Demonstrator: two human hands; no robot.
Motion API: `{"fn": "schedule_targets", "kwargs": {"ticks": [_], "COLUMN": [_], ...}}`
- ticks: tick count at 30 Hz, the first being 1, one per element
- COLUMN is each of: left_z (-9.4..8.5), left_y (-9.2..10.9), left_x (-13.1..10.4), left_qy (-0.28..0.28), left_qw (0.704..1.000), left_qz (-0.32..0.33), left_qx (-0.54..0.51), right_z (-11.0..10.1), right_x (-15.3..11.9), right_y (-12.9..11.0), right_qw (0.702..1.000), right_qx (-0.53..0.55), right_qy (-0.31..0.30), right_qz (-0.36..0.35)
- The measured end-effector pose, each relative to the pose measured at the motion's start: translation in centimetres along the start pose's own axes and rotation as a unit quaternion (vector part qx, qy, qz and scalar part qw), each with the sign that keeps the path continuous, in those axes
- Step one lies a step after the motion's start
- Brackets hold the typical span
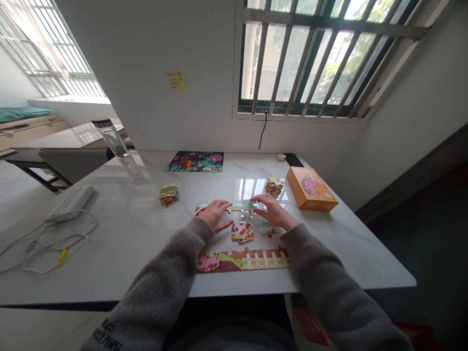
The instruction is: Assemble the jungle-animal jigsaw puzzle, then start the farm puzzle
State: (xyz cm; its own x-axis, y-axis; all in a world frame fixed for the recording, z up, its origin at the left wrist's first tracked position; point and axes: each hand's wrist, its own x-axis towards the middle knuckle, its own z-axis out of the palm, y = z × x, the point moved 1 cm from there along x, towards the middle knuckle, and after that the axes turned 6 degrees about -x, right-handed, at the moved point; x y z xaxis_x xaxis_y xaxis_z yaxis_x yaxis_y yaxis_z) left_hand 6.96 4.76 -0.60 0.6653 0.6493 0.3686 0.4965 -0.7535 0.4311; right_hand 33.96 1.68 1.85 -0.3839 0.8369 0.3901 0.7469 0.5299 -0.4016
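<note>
On the white table lies a partly joined puzzle, its bottom strip (244, 260) showing a pink animal and a white fence. My left hand (217, 214) rests over the top left part, fingers apart, holding nothing visible. My right hand (271, 210) has its fingers around a light green piece (248, 205) at the right end of the top strip (237, 206). Between the hands, a little nearer to me, sits a small pile of pieces (243, 232). Some loose pale pieces (266, 229) lie below my right hand.
Piece stacks stand at the left (169, 195) and right (274, 185). An orange box (311, 188) is at the right, a dark picture sheet (196, 161) at the back. A clear bottle (111, 138), white device (72, 202) and cables (60, 239) are on the left.
</note>
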Motion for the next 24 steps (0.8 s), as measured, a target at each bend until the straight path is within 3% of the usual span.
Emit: {"fn": "schedule_targets", "kwargs": {"ticks": [6, 24], "left_z": [1.0, 0.6], "left_y": [-1.1, -1.0], "left_x": [-0.4, -0.5], "left_qy": [-0.040, -0.045], "left_qw": [0.998, 0.998], "left_qz": [-0.029, -0.031], "left_qx": [0.045, 0.028], "right_z": [-0.1, 1.0], "right_x": [-0.3, -0.4], "right_y": [3.3, 2.7], "right_qw": [0.993, 0.984], "right_qx": [-0.086, -0.141], "right_qy": [-0.044, -0.093], "right_qz": [0.069, 0.057]}}
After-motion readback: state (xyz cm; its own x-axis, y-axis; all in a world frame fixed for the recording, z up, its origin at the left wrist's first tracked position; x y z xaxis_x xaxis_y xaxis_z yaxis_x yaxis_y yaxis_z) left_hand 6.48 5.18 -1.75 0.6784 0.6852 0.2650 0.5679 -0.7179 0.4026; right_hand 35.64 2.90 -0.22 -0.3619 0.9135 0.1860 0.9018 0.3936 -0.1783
